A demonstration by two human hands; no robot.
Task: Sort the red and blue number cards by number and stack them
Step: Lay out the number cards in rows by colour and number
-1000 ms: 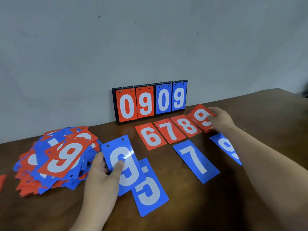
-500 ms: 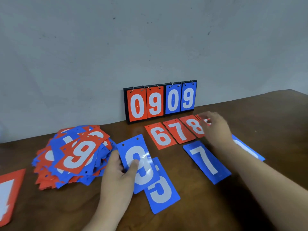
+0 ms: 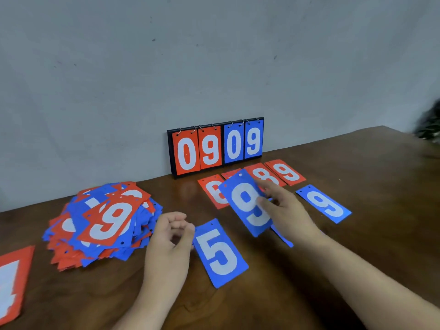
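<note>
While the grey wall (image 3: 214,55) is filling the top half of the view, the brown table (image 3: 357,234) is spreading below it and carrying everything. A loose pile of red and blue cards (image 3: 104,222) is lying on the table's left part, with a red 9 on top. Against the wall a black scoreboard (image 3: 215,147) is standing upright, showing a red 0 and 9 and a blue 0 and 9.

The right hand (image 3: 285,210) is reaching in from the lower right. Its grip is pinching a blue 9 card (image 3: 242,201) by the right edge and holding it tilted above the table. The left hand (image 3: 169,236) is hovering between the pile and a blue 5 card (image 3: 219,253). Its grip is curling closed on nothing, fingertips just beside that card's upper left corner.

The blue 5 card is lying flat near the middle. A second blue 9 card (image 3: 323,203) is lying flat to the right. Before the scoreboard, a red 6 card (image 3: 210,191), a red 8 card (image 3: 264,175) and a red 9 card (image 3: 285,172) are lying in a row, the 6 and 8 partly hidden behind the held card. A red edge card (image 3: 12,282) is poking in at the far left, its number cut off.
</note>
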